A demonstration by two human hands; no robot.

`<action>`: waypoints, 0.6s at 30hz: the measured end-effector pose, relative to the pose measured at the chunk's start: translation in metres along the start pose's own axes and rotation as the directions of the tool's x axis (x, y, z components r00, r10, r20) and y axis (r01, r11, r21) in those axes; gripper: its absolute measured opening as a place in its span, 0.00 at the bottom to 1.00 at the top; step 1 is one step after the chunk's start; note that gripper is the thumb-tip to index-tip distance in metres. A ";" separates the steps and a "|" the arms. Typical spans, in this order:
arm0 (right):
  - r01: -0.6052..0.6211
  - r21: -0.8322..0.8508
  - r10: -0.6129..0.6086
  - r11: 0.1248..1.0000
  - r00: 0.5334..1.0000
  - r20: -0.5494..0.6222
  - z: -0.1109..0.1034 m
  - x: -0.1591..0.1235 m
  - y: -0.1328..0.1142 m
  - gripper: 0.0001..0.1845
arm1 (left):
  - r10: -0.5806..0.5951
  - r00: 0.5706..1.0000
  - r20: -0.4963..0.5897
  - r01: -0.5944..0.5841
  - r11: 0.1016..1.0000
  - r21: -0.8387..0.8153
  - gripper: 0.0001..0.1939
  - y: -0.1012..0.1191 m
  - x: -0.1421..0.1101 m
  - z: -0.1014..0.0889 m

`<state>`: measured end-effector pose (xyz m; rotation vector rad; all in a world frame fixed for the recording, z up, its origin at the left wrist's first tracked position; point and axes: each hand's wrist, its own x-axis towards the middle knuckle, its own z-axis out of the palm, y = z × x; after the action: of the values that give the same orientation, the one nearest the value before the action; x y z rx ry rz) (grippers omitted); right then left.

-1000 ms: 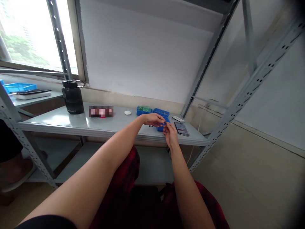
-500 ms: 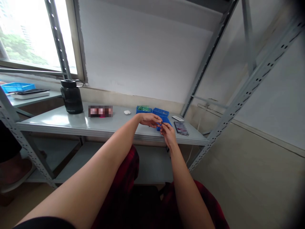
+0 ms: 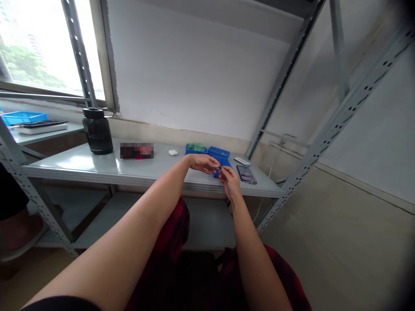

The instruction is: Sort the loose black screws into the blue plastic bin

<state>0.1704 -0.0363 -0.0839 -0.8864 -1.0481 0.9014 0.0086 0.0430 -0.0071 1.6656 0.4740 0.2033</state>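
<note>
My left hand (image 3: 203, 163) and my right hand (image 3: 230, 178) meet fingertip to fingertip above a small blue tray (image 3: 224, 163) near the front of the grey shelf (image 3: 97, 166). Both hands are pinched together on a tiny part that is too small to name. Two more blue trays stand just behind: one with green contents (image 3: 196, 149) and one beside it (image 3: 219, 152). My forearms reach out from the lower edge of the view over my dark red lap.
A black jug (image 3: 97, 131) stands at the shelf's left, then a dark flat item (image 3: 136, 151) and a small white object (image 3: 173, 152). A phone (image 3: 246, 174) and a white device (image 3: 242, 161) lie right of the trays. Slotted metal uprights (image 3: 327, 131) frame the shelf. Another blue tray (image 3: 22, 117) sits far left.
My hands have drawn slightly closer together over the blue tray, fingertips now meeting. The view has shifted a little. Nothing else on the shelf has moved.
</note>
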 end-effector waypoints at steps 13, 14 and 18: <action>-0.027 -0.029 0.027 0.999 1.000 -0.011 -0.001 0.001 0.002 0.17 | -0.049 0.997 -0.051 0.051 0.998 0.033 0.10 0.004 -0.003 0.004; -0.027 -0.032 0.027 0.999 1.000 -0.010 -0.001 0.002 0.003 0.17 | -0.043 0.998 -0.043 0.044 0.999 0.030 0.11 0.004 -0.002 0.003; -0.025 -0.059 0.024 0.998 0.999 -0.022 -0.002 0.003 0.005 0.18 | -0.001 1.000 -0.010 0.001 1.000 0.005 0.13 0.001 0.000 0.002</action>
<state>0.1723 -0.0320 -0.0879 -0.9580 -1.0523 0.8837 0.0094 0.0414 -0.0061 1.6699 0.4826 0.2097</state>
